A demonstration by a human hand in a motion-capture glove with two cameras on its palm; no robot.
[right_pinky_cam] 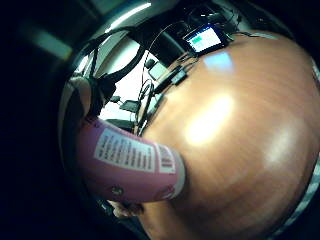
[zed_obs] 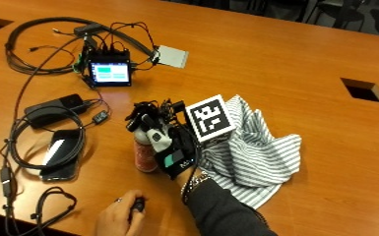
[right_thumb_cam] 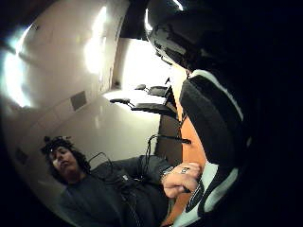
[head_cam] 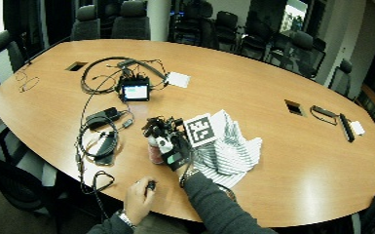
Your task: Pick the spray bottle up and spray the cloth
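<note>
A pink spray bottle (zed_obs: 144, 153) stands upright just left of the crumpled grey-striped cloth (zed_obs: 258, 152), its base at or just above the table. My gloved right hand (zed_obs: 168, 145) grips it around the neck and upper body, fingers curled over the black spray head. In the little finger side palm view the pink bottle (right_pinky_cam: 131, 161) with its white label lies close against the palm. The wide outside view shows the same bottle (head_cam: 153, 151), hand (head_cam: 172, 146) and cloth (head_cam: 231, 152).
A small lit screen (zed_obs: 110, 73) with cables sits farther back on the left. A phone (zed_obs: 61, 152), a black power brick (zed_obs: 54, 109) and looped cables lie left of the bottle. The bare left hand (zed_obs: 122, 214) rests at the front edge on a small black object.
</note>
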